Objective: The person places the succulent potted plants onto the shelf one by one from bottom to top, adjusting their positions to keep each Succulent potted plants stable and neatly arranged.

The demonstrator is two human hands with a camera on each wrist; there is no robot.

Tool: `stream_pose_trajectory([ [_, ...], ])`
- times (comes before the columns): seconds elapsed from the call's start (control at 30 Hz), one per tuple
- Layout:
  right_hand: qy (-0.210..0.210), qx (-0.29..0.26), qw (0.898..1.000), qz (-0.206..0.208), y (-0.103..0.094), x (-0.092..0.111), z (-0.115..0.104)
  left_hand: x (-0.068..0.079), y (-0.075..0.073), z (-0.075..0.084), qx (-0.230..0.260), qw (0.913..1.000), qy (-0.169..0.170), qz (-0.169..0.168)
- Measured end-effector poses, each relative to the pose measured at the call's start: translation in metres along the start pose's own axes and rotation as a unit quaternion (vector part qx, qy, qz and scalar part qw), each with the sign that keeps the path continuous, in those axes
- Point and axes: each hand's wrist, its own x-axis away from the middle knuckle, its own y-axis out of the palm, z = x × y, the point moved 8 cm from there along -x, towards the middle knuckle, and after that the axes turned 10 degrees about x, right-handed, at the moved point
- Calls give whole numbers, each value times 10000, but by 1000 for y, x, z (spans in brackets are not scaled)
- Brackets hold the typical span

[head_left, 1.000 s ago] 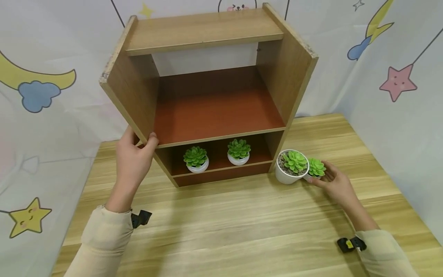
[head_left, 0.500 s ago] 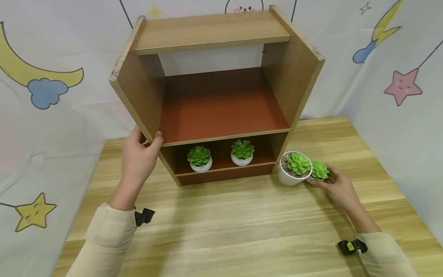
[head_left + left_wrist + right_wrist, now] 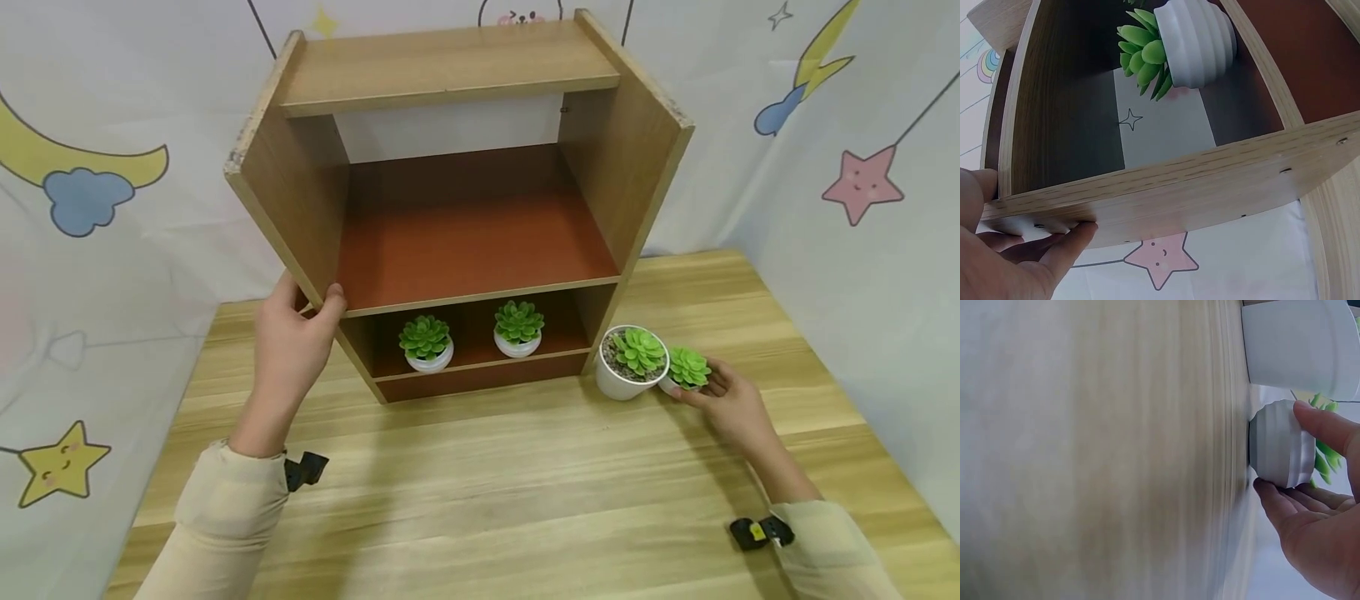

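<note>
My left hand [image 3: 292,350] grips the left side panel of a wooden shelf unit [image 3: 277,192], thumb on its front edge; in the left wrist view, fingers [image 3: 1075,247] lie along the panel's outer face. In the lower compartment stand two small succulents in white pots, a left one [image 3: 426,343] and a right one [image 3: 517,329]. At the unit's right side, my right hand [image 3: 738,412] holds another small potted succulent [image 3: 688,367] between thumb and fingers. Its ribbed white pot [image 3: 1282,444] stands on or very near the table; exact contact is unclear.
A larger white pot with a succulent and gravel [image 3: 622,383] stands between the shelf unit and the held plant. The wood-grain table [image 3: 525,492] extends in front. Cloth with printed stars [image 3: 862,183] hangs behind and along both sides.
The head view shifts slightly to one side and back. Both hands keep their holds, and the pots and shelf unit stay in place.
</note>
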Motion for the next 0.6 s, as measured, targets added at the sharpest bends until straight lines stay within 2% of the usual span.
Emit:
stream_pose_trajectory([
  [0.3,78,-49,9998,148,-8,5,1,-1,0,0,1,10000,-18,-28],
  [0.6,14,-54,9986,526,-19,7,-6,0,0,3,-5,10000,-34,-51],
])
